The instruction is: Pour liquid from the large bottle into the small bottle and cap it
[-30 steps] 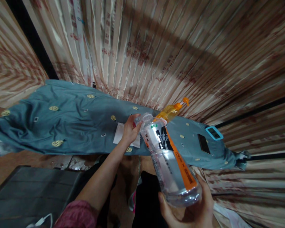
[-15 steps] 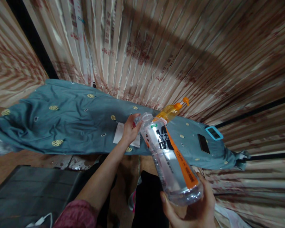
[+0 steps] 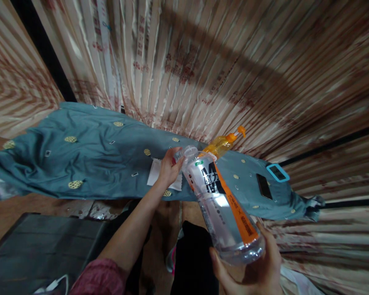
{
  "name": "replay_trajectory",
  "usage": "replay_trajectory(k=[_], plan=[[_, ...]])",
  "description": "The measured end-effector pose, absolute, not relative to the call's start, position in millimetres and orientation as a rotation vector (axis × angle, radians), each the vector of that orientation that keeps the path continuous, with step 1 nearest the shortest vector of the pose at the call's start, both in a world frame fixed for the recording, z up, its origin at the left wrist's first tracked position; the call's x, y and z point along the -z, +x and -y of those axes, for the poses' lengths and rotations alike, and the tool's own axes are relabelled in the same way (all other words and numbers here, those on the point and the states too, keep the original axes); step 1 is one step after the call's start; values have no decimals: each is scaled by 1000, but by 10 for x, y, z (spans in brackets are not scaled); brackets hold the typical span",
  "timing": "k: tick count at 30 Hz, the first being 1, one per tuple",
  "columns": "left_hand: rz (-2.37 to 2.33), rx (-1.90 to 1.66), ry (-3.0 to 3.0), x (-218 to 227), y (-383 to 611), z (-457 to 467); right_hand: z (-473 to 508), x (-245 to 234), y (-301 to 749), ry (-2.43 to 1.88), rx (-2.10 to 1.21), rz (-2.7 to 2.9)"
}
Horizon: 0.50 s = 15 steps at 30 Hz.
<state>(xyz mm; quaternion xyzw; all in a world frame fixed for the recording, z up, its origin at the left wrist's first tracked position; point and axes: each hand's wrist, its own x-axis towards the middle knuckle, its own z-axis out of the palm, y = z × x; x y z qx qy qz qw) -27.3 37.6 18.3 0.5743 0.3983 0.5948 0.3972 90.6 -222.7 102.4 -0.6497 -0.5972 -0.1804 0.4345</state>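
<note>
A large clear plastic bottle [image 3: 221,205] with a silver, black and orange label is tilted in front of me, its neck up and to the left. My right hand [image 3: 252,266] is wrapped round its base. At the bottle's mouth, my left hand [image 3: 169,167] is closed on a small clear and pinkish thing [image 3: 178,155]; its kind is too hard to make out. Below that hand, a white cloth [image 3: 153,172] lies on the blue-green patterned cover [image 3: 89,155]. Behind the bottle's neck is a yellow pump bottle [image 3: 219,145] with an orange top.
A dark phone [image 3: 264,186] and a blue-framed device [image 3: 277,173] lie at the right on the cover. Curtain-like pleated sheeting [image 3: 184,61] rises behind. At lower left are a dark grey box [image 3: 43,250] and a white cable [image 3: 53,284].
Both hands keep their grips. The large bottle and my right hand have shifted very slightly right; the bottle has turned a little.
</note>
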Motion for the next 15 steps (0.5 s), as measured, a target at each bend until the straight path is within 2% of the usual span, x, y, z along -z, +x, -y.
replay_trajectory(k=[15], plan=[[-1027, -1492, 1449, -213, -277, -360, 2232, -1062, 951, -1667, 462, 1517]])
